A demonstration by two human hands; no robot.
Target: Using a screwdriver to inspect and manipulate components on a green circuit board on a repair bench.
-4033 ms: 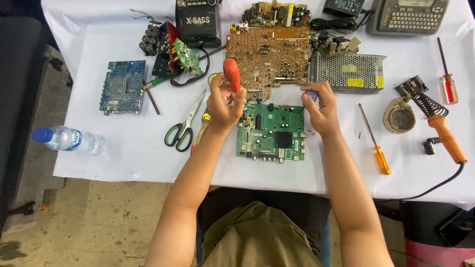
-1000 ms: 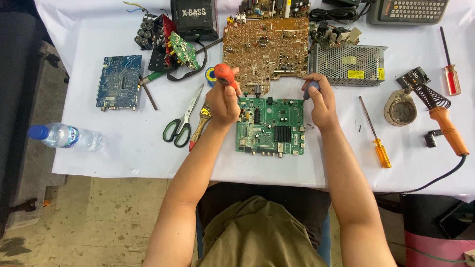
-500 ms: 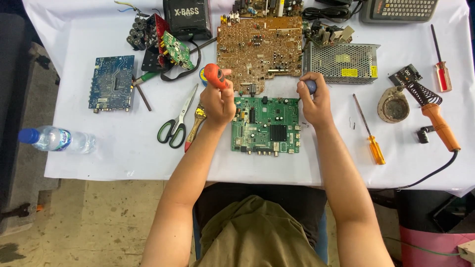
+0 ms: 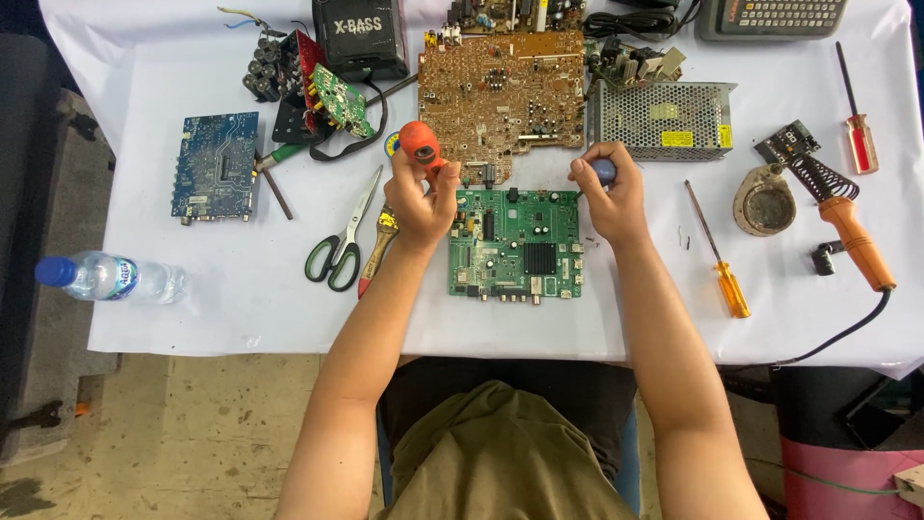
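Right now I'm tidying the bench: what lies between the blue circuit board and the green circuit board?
In the head view, between the blue circuit board and the green circuit board lie green-handled scissors and a small brush.

A blue circuit board [image 4: 216,166] lies at the left of the white table [image 4: 192,308], with green-handled scissors [image 4: 339,246] nearer the middle. A water bottle [image 4: 106,276] (blue cap) rests at the left edge. On the right lie a yellow screwdriver [image 4: 717,255], a red screwdriver [image 4: 855,114] and an orange soldering iron [image 4: 847,223].
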